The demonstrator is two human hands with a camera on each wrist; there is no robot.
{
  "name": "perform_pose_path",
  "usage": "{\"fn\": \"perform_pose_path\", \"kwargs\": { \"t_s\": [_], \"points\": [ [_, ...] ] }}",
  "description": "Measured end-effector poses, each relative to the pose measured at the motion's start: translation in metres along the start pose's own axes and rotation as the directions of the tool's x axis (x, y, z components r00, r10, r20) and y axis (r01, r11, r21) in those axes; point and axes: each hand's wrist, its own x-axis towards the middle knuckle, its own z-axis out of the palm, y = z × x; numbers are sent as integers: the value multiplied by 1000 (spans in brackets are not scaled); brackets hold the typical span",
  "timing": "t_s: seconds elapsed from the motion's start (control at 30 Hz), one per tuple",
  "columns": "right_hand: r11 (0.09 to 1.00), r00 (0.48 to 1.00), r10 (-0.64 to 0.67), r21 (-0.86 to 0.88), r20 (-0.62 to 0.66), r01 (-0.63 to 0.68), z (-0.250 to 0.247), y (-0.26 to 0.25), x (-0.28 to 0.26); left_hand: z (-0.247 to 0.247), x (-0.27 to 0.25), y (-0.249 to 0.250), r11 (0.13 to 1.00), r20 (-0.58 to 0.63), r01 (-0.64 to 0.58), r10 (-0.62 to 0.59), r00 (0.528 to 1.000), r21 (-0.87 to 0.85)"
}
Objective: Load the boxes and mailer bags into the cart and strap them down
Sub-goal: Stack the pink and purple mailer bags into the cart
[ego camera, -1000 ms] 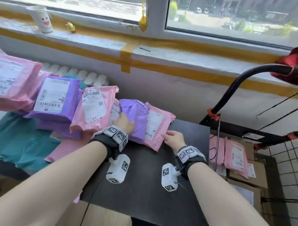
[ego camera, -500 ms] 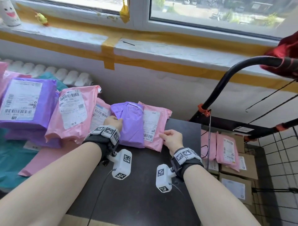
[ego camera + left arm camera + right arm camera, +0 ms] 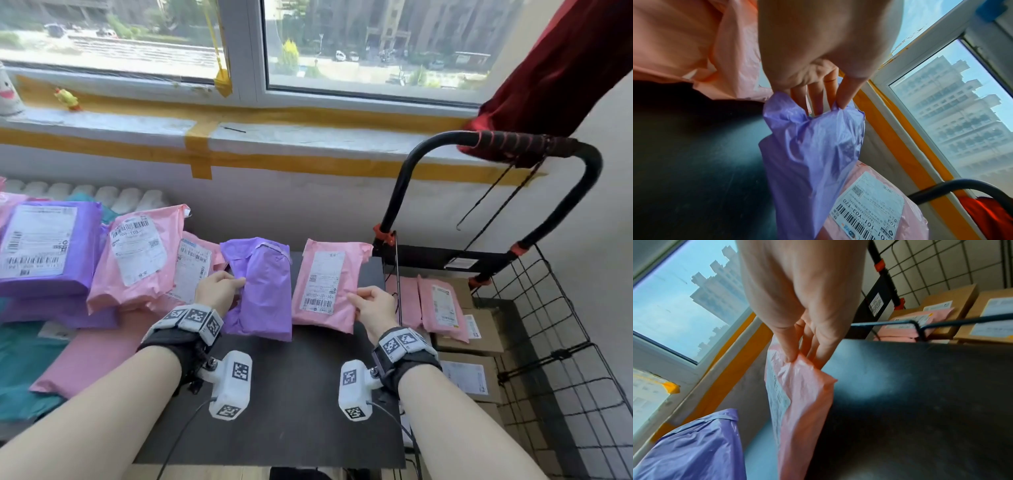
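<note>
The person is standing at the black table; all places below are relative to it. The left hand is pinching the left edge of the purple mailer bag, thumb and fingers bunching the film, as the left wrist view is confirming. The right hand is pinching the right edge of the pink mailer bag between thumb and fingers. Both bags are sitting at the table's far end, long axes running away from the person, the 2 lying side by side.

The cart is standing just off the table's right edge, already carrying cardboard boxes with 2 pink bags on top. The right hand and its pink bag are nearer the cart, so that bag is probably going first, travelling rightward over the wire side; the purple one has farther to cross.

More mailer bags are piling up at the table's left. Whether either held bag is clear of the tabletop cannot be told. The cart's floor and any strap are mostly hidden; a thin cord is hanging from the handle.
</note>
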Motion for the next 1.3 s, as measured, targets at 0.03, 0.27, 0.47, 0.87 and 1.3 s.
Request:
{"fn": "perform_pose_path", "kwargs": {
  "t_s": [0.03,0.27,0.47,0.87,1.3],
  "points": [
    [1000,1000,-15,-9,-16,15,-8,-1,-10,-1,-9,-1,1000,16,-14,14,1000,3],
    [997,988,-76,-8,-133,75,-69,11,-96,-11,-78,-22,996,132,-86,90,987,-32],
    [994,985,41,109,-168,-23,-125,50,-150,-8,-126,-44,994,182,-111,111,977,-12],
    [973,953,94,230,-288,-27,-276,76,-197,93,-214,-42,971,324,-231,200,925,58],
    [987,977,142,94,-159,-128,-438,97,-80,293,-285,-48,933,190,-226,176,966,282]
  ]
}}
